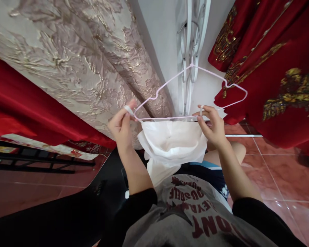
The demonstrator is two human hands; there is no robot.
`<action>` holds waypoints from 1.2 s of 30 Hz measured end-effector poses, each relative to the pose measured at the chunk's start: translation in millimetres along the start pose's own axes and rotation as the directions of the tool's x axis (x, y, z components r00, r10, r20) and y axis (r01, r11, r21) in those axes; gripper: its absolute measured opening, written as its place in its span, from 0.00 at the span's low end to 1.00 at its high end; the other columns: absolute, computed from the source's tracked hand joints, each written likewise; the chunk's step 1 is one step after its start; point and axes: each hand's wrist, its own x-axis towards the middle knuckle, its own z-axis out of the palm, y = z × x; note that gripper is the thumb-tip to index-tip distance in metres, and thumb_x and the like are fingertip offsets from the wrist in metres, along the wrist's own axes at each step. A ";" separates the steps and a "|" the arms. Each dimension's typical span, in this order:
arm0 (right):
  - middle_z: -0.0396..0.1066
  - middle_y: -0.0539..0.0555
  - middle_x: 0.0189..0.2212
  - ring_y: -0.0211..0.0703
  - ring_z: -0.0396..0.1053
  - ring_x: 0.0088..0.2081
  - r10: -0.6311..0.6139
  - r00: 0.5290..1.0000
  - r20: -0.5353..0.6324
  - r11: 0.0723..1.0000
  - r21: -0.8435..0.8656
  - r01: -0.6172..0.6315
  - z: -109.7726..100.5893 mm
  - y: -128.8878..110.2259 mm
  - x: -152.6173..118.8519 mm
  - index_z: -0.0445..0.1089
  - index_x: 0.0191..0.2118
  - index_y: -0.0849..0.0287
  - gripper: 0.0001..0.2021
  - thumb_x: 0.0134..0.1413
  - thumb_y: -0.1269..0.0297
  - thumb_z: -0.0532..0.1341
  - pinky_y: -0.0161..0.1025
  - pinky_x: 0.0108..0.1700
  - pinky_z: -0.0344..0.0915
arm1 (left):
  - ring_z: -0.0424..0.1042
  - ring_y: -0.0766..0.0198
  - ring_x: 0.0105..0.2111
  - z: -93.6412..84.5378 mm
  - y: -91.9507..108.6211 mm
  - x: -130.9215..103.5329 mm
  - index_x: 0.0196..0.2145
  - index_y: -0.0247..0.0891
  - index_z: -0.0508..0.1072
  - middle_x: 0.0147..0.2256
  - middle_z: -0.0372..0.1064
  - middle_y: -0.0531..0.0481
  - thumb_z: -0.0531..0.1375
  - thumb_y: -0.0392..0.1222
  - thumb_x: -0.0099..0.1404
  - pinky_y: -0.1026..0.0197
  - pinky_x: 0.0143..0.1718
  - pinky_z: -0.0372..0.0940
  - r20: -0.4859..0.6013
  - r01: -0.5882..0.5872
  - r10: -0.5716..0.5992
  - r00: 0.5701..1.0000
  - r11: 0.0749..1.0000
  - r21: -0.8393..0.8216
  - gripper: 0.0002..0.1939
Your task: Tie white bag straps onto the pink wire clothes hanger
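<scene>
A pale pink hanger (pixel 192 65) hangs by its hook against the white metal rack in front of me. Just below its bottom bar is a white garment (pixel 173 142) of thin cloth, its upper edge spread between my hands. My left hand (pixel 121 126) pinches a white strap (pixel 129 110) beside the hanger's left corner. On the other side, my right hand (pixel 212 126) has its fingers closed on a second narrow strap (pixel 201 110), in front of the bottom bar. The lower part of the garment drops over my lap, its folds partly hidden.
Behind the hanger stands the white metal rack (pixel 187 44). Embossed pinkish-beige fabric (pixel 100 55) hangs at left, red cloth with gold embroidery (pixel 280 68) at right. A black glossy surface (pixel 92 206) lies to my left. Red tiles (pixel 273 171) cover the floor.
</scene>
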 end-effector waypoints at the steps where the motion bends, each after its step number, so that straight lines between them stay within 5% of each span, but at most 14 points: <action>1: 0.84 0.55 0.46 0.53 0.79 0.59 -0.005 1.000 -0.013 1.000 -0.011 0.005 0.7 -0.2 -1.4 0.68 0.59 0.48 0.14 0.70 0.61 0.62 0.58 0.61 0.72 | 0.83 0.54 0.53 2.6 5.7 8.8 0.44 0.44 0.87 0.50 0.84 0.46 0.64 0.42 0.72 0.59 0.45 0.78 0.092 -0.031 0.028 0.995 0.999 0.032 0.10; 3: 0.84 0.55 0.45 0.53 0.79 0.57 -0.009 0.999 -0.049 1.000 -0.028 0.007 2.8 0.2 -4.8 0.69 0.58 0.49 0.13 0.71 0.61 0.61 0.57 0.58 0.74 | 0.83 0.54 0.52 9.8 16.0 23.8 0.41 0.46 0.88 0.46 0.86 0.49 0.64 0.36 0.71 0.53 0.56 0.77 0.258 -0.109 0.084 0.963 0.990 0.084 0.11; 6: 0.84 0.55 0.45 0.54 0.79 0.55 0.016 0.994 -0.107 0.999 -0.031 -0.020 6.6 2.4 -8.3 0.70 0.57 0.49 0.13 0.70 0.60 0.60 0.56 0.55 0.75 | 0.84 0.55 0.48 17.8 21.8 35.8 0.39 0.48 0.89 0.42 0.86 0.50 0.63 0.32 0.69 0.51 0.56 0.78 0.382 -0.188 0.141 0.913 0.978 0.087 0.15; 11: 0.84 0.54 0.43 0.53 0.80 0.53 0.030 0.993 -0.115 0.999 -0.010 -0.031 11.5 4.9 -7.1 0.70 0.57 0.49 0.13 0.70 0.60 0.60 0.55 0.54 0.75 | 0.86 0.55 0.40 3.4 1.8 30.4 0.39 0.48 0.90 0.40 0.86 0.48 0.74 0.42 0.63 0.50 0.48 0.82 0.210 -0.014 0.038 0.977 0.993 -0.113 0.06; 15: 0.84 0.55 0.45 0.53 0.79 0.55 -0.025 0.998 -0.063 1.000 0.017 0.027 14.2 3.2 -6.6 0.69 0.58 0.49 0.13 0.71 0.62 0.60 0.58 0.60 0.72 | 0.86 0.53 0.38 -22.0 -13.6 23.7 0.39 0.45 0.89 0.42 0.86 0.45 0.81 0.45 0.50 0.51 0.43 0.82 0.189 0.152 -0.126 0.974 0.980 -0.130 0.17; 19: 0.84 0.55 0.45 0.54 0.79 0.57 -0.022 0.998 -0.060 1.000 0.004 0.022 16.6 0.7 -7.7 0.68 0.58 0.48 0.13 0.71 0.61 0.60 0.59 0.62 0.71 | 0.86 0.51 0.41 -27.9 -5.3 24.6 0.39 0.44 0.89 0.43 0.86 0.45 0.80 0.41 0.52 0.49 0.48 0.82 0.188 0.105 -0.094 0.978 0.993 -0.047 0.15; 26: 0.84 0.55 0.42 0.54 0.79 0.58 -0.003 0.998 -0.070 1.000 -0.012 0.002 20.6 0.7 -8.1 0.69 0.58 0.48 0.13 0.72 0.60 0.59 0.60 0.62 0.71 | 0.85 0.54 0.45 6.3 25.3 38.3 0.47 0.48 0.89 0.46 0.86 0.47 0.70 0.35 0.67 0.50 0.54 0.79 0.366 -0.177 0.140 0.920 0.982 0.071 0.13; 31: 0.84 0.55 0.44 0.53 0.79 0.56 -0.031 0.996 -0.079 1.000 -0.001 0.031 18.7 3.3 -7.3 0.69 0.57 0.48 0.13 0.71 0.62 0.60 0.58 0.60 0.72 | 0.83 0.58 0.41 38.9 19.1 44.6 0.44 0.44 0.87 0.42 0.85 0.48 0.64 0.35 0.70 0.56 0.48 0.78 0.440 -0.108 0.083 0.894 0.994 0.032 0.11; 36: 0.84 0.56 0.45 0.54 0.80 0.54 -0.030 0.996 -0.089 0.999 -0.019 0.028 15.7 5.7 -7.3 0.69 0.57 0.49 0.13 0.70 0.62 0.60 0.58 0.57 0.74 | 0.74 0.64 0.28 53.0 12.6 47.0 0.33 0.42 0.81 0.27 0.75 0.52 0.59 0.36 0.73 0.64 0.32 0.70 0.516 -0.048 -0.030 0.856 0.989 0.137 0.12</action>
